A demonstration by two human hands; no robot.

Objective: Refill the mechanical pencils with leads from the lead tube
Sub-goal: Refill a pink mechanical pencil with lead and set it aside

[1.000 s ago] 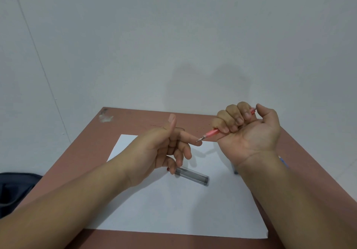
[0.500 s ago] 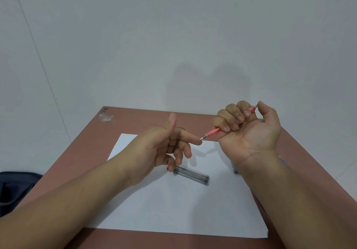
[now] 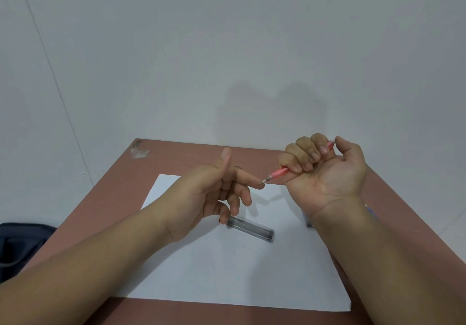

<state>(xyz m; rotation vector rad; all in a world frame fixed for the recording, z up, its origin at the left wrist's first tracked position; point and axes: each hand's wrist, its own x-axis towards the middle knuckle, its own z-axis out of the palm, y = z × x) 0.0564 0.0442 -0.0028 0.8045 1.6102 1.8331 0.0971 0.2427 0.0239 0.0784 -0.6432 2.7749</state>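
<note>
The pink mechanical pencil (image 3: 280, 173) was a slim translucent plastic barrel tapering to a fine metal tip, held tilted above the table with the tip pointing down toward the left. The right hand (image 3: 327, 171) was clenched around it, palm turned toward the camera, four fingers wrapped over the barrel and the thumb set at its top end, where a bit of pink showed. The left hand (image 3: 214, 191) held nothing: its thumb stood upright, its index finger reached out straight so that the fingertip met the pencil's metal point, and the other fingers curled loosely below.

The lead tube (image 3: 251, 229), a narrow rectangular case of smoky clear plastic, lay flat and slanted on the sheet of white paper (image 3: 227, 274), just beneath the left hand's little finger. Whether that finger touched it could not be told. Behind the right wrist a small dark object (image 3: 308, 220) rested at the paper's edge, mostly hidden, and a sliver of something blue (image 3: 370, 208) showed beside the forearm.

The smooth paper lay on a matte reddish-brown table (image 3: 176, 158) with a scuffed whitish patch (image 3: 138, 152) near its far left corner. A plain pale wall (image 3: 227, 47) rose behind, and a dark fabric bag (image 3: 20, 244) sat low at the left.
</note>
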